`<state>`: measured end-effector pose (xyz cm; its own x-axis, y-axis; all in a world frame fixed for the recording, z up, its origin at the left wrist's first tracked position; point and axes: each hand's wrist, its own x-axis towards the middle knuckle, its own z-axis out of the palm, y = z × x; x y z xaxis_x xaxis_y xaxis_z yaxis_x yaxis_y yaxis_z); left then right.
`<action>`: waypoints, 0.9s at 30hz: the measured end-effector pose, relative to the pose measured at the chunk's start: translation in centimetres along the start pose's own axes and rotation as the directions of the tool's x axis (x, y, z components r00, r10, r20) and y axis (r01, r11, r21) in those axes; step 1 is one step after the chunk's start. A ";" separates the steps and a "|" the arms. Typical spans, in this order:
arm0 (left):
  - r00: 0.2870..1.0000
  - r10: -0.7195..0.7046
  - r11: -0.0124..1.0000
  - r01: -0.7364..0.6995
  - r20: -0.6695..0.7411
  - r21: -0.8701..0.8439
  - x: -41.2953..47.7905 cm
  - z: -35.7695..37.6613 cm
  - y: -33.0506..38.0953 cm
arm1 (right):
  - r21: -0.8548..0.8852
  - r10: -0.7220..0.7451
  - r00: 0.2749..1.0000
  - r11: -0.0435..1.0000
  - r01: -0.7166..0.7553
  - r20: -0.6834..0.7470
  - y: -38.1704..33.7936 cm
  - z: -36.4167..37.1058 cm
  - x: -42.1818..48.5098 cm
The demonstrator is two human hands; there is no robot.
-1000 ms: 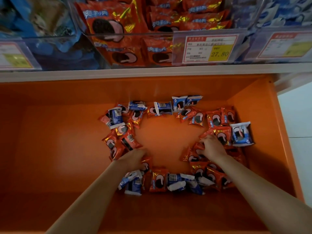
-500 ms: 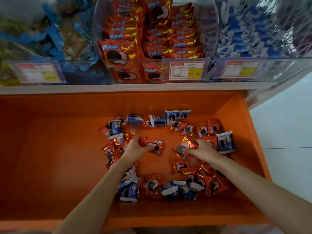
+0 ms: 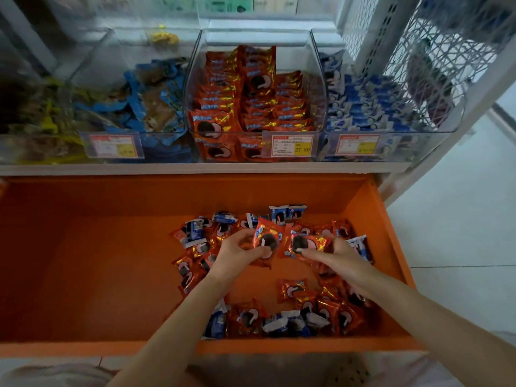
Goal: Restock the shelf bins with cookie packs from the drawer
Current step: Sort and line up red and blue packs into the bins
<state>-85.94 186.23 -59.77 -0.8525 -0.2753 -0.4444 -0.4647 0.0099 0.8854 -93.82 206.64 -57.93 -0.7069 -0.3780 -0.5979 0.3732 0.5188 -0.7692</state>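
An open orange drawer (image 3: 83,261) holds several red and blue cookie packs scattered in a ring. My left hand (image 3: 237,252) grips a red cookie pack (image 3: 268,238) lifted above the drawer floor. Beside it my right hand (image 3: 335,254) pinches another red pack (image 3: 307,243). Above the drawer, a clear middle shelf bin (image 3: 192,79) is stacked with matching red packs (image 3: 251,107). The clear bin on its right (image 3: 458,113) holds blue and white packs (image 3: 363,107).
The left bin (image 3: 83,65) holds blue and yellow snack bags. Price tags (image 3: 291,145) hang on the bin fronts. A white wire mesh panel (image 3: 446,51) closes the shelf's right side. Pale floor tiles (image 3: 460,233) lie to the right of the drawer.
Both hands have risen from the pile, each lifting a red pack, and drawn closer together. The view tilted up, showing the bins more fully.
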 end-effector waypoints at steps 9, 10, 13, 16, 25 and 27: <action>0.947 0.318 0.906 -0.315 0.038 0.281 -2.0 -1.0 4.4 | -0.186 -0.296 0.955 0.939 0.291 -0.004 -3.4 -0.8 -2.8; 0.936 0.349 0.888 -0.347 0.047 0.303 -1.9 -1.4 5.1 | -0.206 -0.321 0.947 0.927 0.312 -0.010 -3.9 -1.1 -2.9; 0.904 0.422 0.841 -0.420 0.072 0.341 -1.3 -2.8 7.5 | -0.260 -0.415 0.910 0.881 0.395 -0.026 -5.9 -1.8 -3.0; 0.872 0.486 0.799 -0.470 0.058 0.374 -0.5 -4.2 10.7 | -0.307 -0.497 0.865 0.835 0.456 -0.068 -8.6 -2.6 -2.6; 0.626 0.772 0.580 -0.620 -0.111 0.528 4.5 -6.8 16.6 | -0.380 -0.671 0.725 0.718 0.583 -0.157 -14.2 -1.0 1.2; 0.539 0.831 0.486 -0.585 -0.137 0.650 5.9 -7.3 16.7 | -0.377 -0.703 0.681 0.698 0.608 -0.204 -15.2 -0.6 2.3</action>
<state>-96.95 177.73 -46.56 -0.8128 -0.2715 0.5154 0.1172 0.7904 0.6013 -101.47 198.36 -47.44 -0.8665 -0.4657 0.1799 -0.3960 0.4217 -0.8157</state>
